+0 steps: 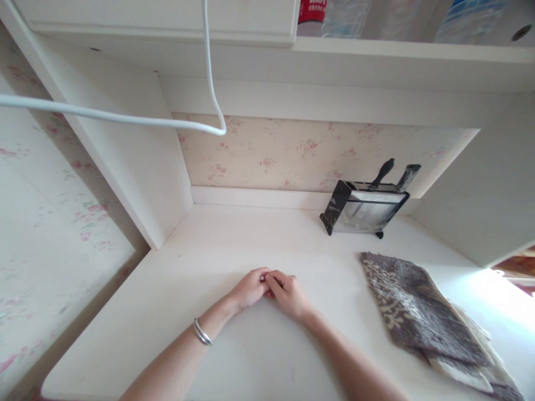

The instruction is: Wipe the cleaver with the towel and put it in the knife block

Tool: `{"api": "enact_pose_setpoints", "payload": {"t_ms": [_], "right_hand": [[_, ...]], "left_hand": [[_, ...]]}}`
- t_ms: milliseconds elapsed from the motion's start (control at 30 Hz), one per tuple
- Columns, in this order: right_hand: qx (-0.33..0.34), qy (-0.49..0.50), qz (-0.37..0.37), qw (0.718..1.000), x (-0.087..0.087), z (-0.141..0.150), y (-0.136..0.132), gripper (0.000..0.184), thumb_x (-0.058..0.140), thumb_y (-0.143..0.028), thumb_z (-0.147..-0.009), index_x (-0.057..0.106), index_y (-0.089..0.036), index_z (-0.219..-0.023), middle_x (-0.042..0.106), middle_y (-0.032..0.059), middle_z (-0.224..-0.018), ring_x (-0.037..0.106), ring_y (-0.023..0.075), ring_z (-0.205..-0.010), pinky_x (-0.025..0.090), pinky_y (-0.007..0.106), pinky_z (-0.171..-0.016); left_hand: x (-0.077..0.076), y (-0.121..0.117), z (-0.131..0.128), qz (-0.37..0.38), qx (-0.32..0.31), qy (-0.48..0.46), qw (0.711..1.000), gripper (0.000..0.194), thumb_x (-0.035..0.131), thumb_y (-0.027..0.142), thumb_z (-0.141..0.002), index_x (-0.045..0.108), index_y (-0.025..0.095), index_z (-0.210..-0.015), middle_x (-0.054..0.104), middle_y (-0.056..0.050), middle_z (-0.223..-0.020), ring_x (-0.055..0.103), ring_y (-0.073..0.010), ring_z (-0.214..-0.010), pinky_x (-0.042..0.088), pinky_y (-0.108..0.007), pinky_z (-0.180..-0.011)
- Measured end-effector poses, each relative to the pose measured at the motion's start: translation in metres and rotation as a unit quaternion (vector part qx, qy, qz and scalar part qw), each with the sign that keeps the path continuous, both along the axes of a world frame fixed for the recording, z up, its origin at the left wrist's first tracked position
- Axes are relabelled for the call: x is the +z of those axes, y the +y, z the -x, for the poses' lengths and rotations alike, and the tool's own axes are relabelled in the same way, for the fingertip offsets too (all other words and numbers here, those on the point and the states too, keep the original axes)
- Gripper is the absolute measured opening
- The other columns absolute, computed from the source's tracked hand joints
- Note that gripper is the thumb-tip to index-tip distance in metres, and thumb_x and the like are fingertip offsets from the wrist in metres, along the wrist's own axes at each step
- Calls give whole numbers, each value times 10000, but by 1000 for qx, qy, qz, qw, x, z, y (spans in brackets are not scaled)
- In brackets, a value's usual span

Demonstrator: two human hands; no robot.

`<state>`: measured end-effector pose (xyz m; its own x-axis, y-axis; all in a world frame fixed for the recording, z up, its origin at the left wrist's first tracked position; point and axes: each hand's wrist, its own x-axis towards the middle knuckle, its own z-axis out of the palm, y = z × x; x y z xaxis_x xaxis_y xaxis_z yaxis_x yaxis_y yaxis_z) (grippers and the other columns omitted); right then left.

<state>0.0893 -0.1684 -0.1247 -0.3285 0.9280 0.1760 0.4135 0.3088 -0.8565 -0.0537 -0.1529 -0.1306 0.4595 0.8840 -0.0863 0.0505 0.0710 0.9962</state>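
My left hand (249, 288) and my right hand (288, 292) meet over the middle of the white tabletop (259, 239). Their curled fingers touch and partly overlap, so both hands are closed against each other. No object shows between them, though the inner fingers are partly hidden. A silver bangle (202, 332) circles my left wrist. To the right of my hands lies a folded grey-brown cloth (418, 306) with a cream pattern.
A black-framed knife block (363, 209) with two black handles stands at the back right. A white cable (137, 119) hangs across the upper left. Overhead, a shelf (409, 50) holds a red-labelled bottle (311, 11) and clear plastic items. White side panels flank the tabletop.
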Motion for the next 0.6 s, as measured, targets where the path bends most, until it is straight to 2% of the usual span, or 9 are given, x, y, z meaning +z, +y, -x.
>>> {"api": "enact_pose_setpoints", "payload": {"t_ms": [600], "right_hand": [[1,1,-4,1000,1,0,0,340,381,-368,-933,652,-185,-839,611,-1,-649,548,110,-600,405,214,-593]], "left_hand": [[-3,0,1,-12,8,15,1000,232,498,156,-732,637,151,-918,645,-46,-861,556,-149,-740,402,-243,-627]]}}
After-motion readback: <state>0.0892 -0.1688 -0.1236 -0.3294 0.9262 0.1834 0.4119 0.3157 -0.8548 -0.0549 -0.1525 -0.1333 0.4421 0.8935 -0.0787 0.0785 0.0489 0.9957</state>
